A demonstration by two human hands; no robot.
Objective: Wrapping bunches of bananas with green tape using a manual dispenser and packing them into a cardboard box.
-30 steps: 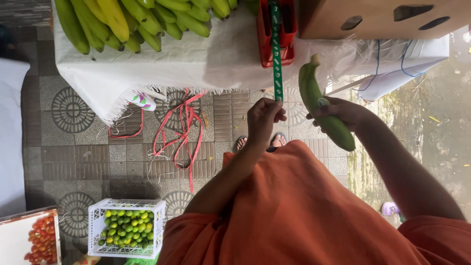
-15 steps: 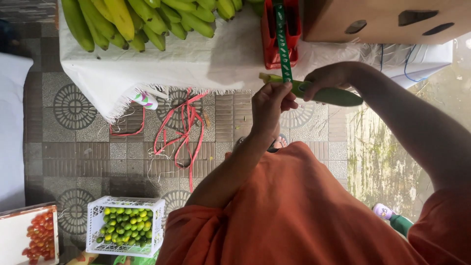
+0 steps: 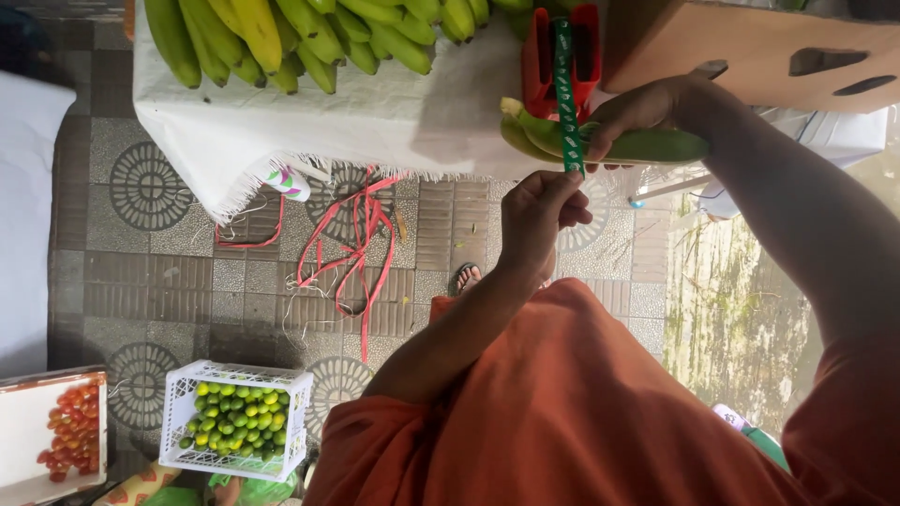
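A green patterned tape (image 3: 565,103) runs down from a red tape dispenser (image 3: 539,66) at the edge of the white-clothed table (image 3: 375,122). My left hand (image 3: 536,214) pinches the tape's lower end between thumb and fingers. My right hand (image 3: 647,111) holds a small bunch of green bananas (image 3: 661,146) lying sideways just below the dispenser. The tape crosses in front of the bananas near their stem end. My orange sleeves and shirt fill the lower right.
Large bunches of green bananas (image 3: 309,33) lie on the table at the top. A brown cardboard box (image 3: 750,56) stands at the top right. On the tiled floor are red strings (image 3: 352,244), a white crate of limes (image 3: 234,417) and a tray of small red fruit (image 3: 66,436).
My right hand turned the bananas from upright to sideways and brought them left, under the dispenser and against the tape. My left hand stayed pinched on the tape's end.
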